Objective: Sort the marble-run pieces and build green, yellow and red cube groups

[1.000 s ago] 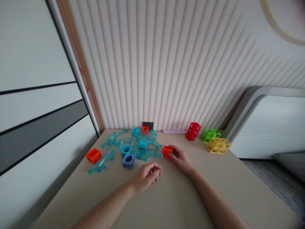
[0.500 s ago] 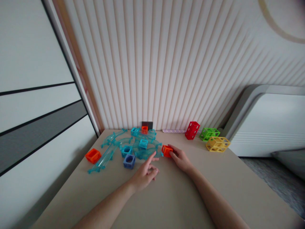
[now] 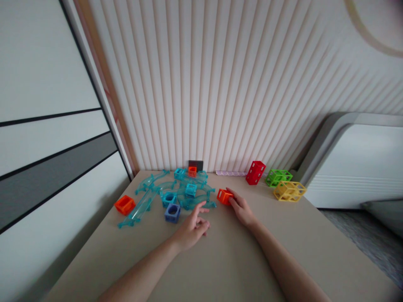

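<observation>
An orange block [image 3: 223,196] with open sides is gripped between the thumb and fingers of my right hand [image 3: 242,208], at the right of the track pieces. My left hand [image 3: 194,224] hovers over the table with its fingers apart, holding nothing. Just beyond its fingertips lies a clear teal track piece [image 3: 198,204]. A blue block [image 3: 172,213] with a round hole stands to the left of that hand. Behind it sits a teal block [image 3: 168,199], and a smaller teal block [image 3: 190,190] rests among the curved tracks.
Another orange block [image 3: 125,205] lies at the left beside a straight teal track [image 3: 138,208]. At the back stand a small orange block [image 3: 192,171] and a dark box [image 3: 196,165]. To the right are red [image 3: 255,172], green [image 3: 278,178] and yellow [image 3: 289,191] frame blocks. A ribbed wall [image 3: 208,84] rises behind.
My right hand has shifted slightly right with the orange block, opening a gap from the teal track. My left hand stays almost in place.
</observation>
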Demonstrator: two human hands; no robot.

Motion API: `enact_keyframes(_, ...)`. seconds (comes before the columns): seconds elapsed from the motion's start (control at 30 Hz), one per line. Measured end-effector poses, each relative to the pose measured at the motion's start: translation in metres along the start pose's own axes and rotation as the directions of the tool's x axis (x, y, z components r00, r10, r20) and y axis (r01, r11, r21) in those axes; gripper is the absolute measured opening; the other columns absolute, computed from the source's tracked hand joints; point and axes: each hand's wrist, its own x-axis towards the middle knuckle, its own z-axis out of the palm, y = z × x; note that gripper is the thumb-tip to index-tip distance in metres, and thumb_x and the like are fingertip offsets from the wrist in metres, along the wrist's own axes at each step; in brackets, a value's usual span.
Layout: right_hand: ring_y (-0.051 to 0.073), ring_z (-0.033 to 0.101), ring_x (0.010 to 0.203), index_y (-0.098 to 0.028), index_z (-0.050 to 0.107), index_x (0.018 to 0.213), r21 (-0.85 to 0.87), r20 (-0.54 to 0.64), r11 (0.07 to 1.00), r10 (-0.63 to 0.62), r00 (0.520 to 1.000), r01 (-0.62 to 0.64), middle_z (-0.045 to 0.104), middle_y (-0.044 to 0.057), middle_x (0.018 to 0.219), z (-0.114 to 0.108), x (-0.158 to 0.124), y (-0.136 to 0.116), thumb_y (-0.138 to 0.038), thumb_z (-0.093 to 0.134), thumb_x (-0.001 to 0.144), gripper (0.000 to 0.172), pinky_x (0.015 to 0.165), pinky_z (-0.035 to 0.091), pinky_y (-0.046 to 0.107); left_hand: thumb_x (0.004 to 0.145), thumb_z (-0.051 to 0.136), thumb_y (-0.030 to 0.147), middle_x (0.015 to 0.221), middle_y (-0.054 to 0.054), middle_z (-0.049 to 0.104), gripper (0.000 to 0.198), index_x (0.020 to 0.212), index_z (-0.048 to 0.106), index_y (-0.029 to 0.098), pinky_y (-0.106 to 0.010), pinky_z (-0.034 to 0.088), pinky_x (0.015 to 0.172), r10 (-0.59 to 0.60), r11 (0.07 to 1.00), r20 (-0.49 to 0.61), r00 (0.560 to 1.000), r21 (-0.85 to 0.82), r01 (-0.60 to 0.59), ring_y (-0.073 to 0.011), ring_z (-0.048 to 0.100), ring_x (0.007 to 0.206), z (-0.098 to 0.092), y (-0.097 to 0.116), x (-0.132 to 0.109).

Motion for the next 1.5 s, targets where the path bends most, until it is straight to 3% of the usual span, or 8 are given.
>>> enact_keyframes(0.43, 0.026, 0.069, 0.108, -0.025, 0.052, 0.147, 0.277, 0.103, 0.959, -0.092, 0.990, 0.061, 0.073, 0.008, 0.124, 0.028, -0.039, -0.060, -0.062, 0.051, 0.096, 0.063, 0.097, 0.055, 0.042, 0.091, 0.052, 0.068, 0.106, -0.009, 0.065, 0.090, 0.160, 0.011, 0.027, -0.029, 0.051, 0.061, 0.104, 0.981, 0.027, 0.994, -0.169, -0.098, -0.0167, 0.065, 0.075, 0.003, 0.007, -0.005)
enact_keyframes(0.73, 0.024, 0.072, 0.101, -0.023, 0.050, 0.149, 0.017, 0.234, 0.965, -0.260, 0.937, 0.263, 0.075, 0.007, 0.115, 0.041, -0.049, -0.071, -0.044, 0.039, 0.104, 0.051, 0.093, 0.058, 0.038, 0.091, 0.059, 0.059, 0.139, -0.015, 0.061, 0.072, 0.152, 0.039, 0.026, -0.038, 0.056, 0.084, 0.125, 0.992, -0.006, 0.992, -0.033, -0.125, -0.0299, 0.064, 0.115, 0.001, 0.011, -0.009)
enact_keyframes(1.0, 0.030, 0.055, 0.135, -0.026, 0.027, 0.160, -0.068, 0.280, 0.915, -0.365, 0.888, 0.397, 0.055, 0.012, 0.149, 0.034, -0.056, -0.065, -0.038, 0.050, 0.101, 0.064, 0.112, 0.045, 0.048, 0.092, 0.061, 0.053, 0.121, -0.010, 0.071, 0.050, 0.133, 0.056, 0.023, -0.032, 0.055, 0.077, 0.143, 0.988, -0.213, 0.966, -0.018, -0.151, -0.0250, 0.068, 0.100, 0.009, 0.020, -0.015)
enact_keyframes(1.23, 0.031, 0.061, 0.126, -0.029, 0.036, 0.155, -0.140, 0.249, 0.847, -0.472, 0.846, 0.513, 0.060, 0.013, 0.142, 0.034, -0.056, -0.057, -0.033, 0.063, 0.092, 0.068, 0.105, 0.051, 0.046, 0.097, 0.055, 0.045, 0.117, -0.012, 0.072, 0.058, 0.148, 0.043, 0.022, -0.030, 0.055, 0.065, 0.207, 0.952, -0.138, 0.968, 0.256, -0.167, -0.0222, 0.070, 0.087, 0.012, 0.026, -0.034)
enact_keyframes(1.3, 0.030, 0.063, 0.121, -0.030, 0.039, 0.152, -0.157, 0.216, 0.829, -0.501, 0.838, 0.537, 0.063, 0.012, 0.138, 0.033, -0.054, -0.057, -0.031, 0.064, 0.091, 0.066, 0.102, 0.053, 0.046, 0.098, 0.055, 0.037, 0.108, -0.010, 0.074, 0.049, 0.145, 0.047, 0.024, -0.032, 0.056, 0.077, 0.371, 0.842, -0.189, 0.909, 0.483, -0.243, -0.0215, 0.070, 0.089, -0.002, 0.031, -0.047)
enact_keyframes(1.37, 0.029, 0.064, 0.117, -0.031, 0.042, 0.149, -0.165, 0.188, 0.819, -0.522, 0.832, 0.550, 0.064, 0.011, 0.135, 0.031, -0.052, -0.057, -0.029, 0.062, 0.091, 0.062, 0.100, 0.054, 0.046, 0.097, 0.055, 0.028, 0.103, -0.008, 0.074, 0.028, 0.124, 0.062, 0.025, -0.037, 0.052, 0.094, 0.600, 0.648, -0.258, 0.757, 0.712, -0.271, -0.0228, 0.069, 0.099, -0.032, 0.041, -0.062)
enact_keyframes(1.43, 0.028, 0.065, 0.114, -0.030, 0.046, 0.145, -0.166, 0.179, 0.819, -0.523, 0.833, 0.550, 0.066, 0.011, 0.132, 0.031, -0.051, -0.057, -0.028, 0.061, 0.091, 0.056, 0.098, 0.054, 0.044, 0.096, 0.055, 0.028, 0.105, -0.009, 0.072, 0.018, 0.110, 0.065, 0.023, -0.039, 0.051, 0.096, 0.744, 0.493, -0.319, 0.588, 0.856, -0.159, -0.0248, 0.067, 0.104, -0.075, 0.052, -0.075)
enact_keyframes(1.5, 0.027, 0.065, 0.113, -0.028, 0.049, 0.142, -0.165, 0.186, 0.823, -0.516, 0.837, 0.544, 0.067, 0.011, 0.129, 0.031, -0.050, -0.058, -0.028, 0.060, 0.091, 0.052, 0.097, 0.054, 0.042, 0.095, 0.054, 0.035, 0.109, -0.014, 0.070, 0.027, 0.113, 0.064, 0.018, -0.044, 0.051, 0.096, 0.766, 0.395, -0.374, 0.523, 0.915, 0.075, -0.0292, 0.065, 0.106, -0.121, 0.059, -0.086)
